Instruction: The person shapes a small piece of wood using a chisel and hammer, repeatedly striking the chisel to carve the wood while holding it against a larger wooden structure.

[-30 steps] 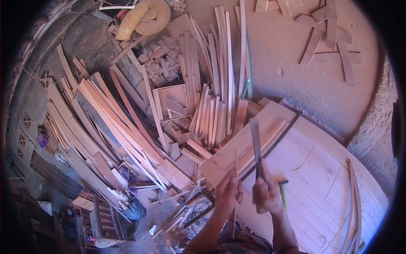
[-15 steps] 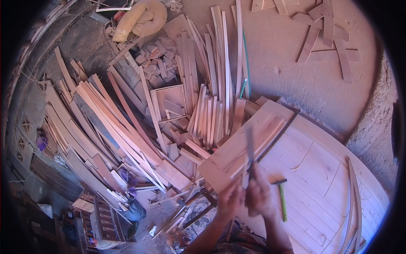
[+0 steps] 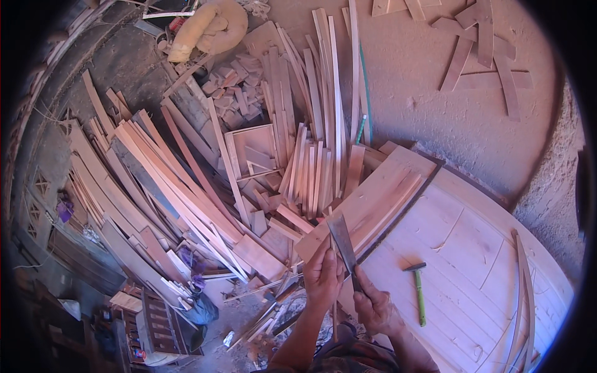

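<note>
My right hand [image 3: 376, 308] is closed round the lower end of a broad-bladed knife [image 3: 343, 241]. Its wide, dark metal blade slants up and to the left, past the fingers of my left hand [image 3: 323, 273]. My left hand is closed round a thin wooden strip [image 3: 336, 323], which stands roughly upright and shows above and below the fist. The blade lies close beside the strip; whether they touch I cannot tell. Right of my hands, a hammer [image 3: 420, 295] with a green handle lies on a pale wooden panel [image 3: 460, 261].
Beyond my hands lies a wide board [image 3: 348, 214] with a narrower piece on it. Long planks [image 3: 180, 186] and upright battens [image 3: 311, 174] crowd the left and middle. Curved strips [image 3: 522, 292] lie on the panel's right. Crossed boards [image 3: 482, 50] rest at the far right.
The knife has swung from nearly upright and blurred to a leftward slant, lower down. My right hand has dropped, and my left hand has moved left, apart from it.
</note>
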Demonstrator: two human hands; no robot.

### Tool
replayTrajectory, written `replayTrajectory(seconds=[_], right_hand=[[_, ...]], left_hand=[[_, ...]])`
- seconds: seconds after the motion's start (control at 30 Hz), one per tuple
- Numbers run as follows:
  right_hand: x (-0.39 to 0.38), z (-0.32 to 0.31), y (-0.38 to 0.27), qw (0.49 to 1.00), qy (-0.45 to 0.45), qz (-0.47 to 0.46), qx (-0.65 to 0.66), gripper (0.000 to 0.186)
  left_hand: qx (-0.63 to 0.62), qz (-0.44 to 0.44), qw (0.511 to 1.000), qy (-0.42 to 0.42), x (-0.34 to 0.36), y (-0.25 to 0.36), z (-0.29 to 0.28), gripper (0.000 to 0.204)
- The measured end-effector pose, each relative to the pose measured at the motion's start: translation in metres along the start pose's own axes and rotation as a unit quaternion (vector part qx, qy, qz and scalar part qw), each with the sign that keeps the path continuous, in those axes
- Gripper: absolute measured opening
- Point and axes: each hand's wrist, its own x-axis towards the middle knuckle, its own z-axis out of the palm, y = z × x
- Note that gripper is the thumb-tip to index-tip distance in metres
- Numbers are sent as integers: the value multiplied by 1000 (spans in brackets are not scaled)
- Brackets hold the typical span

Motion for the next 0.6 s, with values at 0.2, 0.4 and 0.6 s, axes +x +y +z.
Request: replayTrajectory(seconds=[0.2, 0.4, 0.6], right_hand=[[38, -12, -1, 990, 105, -41, 88, 58], [23, -24, -6, 998, 60, -15, 16, 57], [4, 1, 8, 999, -13, -7, -34, 57]], left_hand=[[17, -75, 996, -50, -22, -21, -6, 44], [-9, -80, 996, 47, 2, 2, -5, 37], [71, -16, 997, 36, 20, -1, -5, 38]])
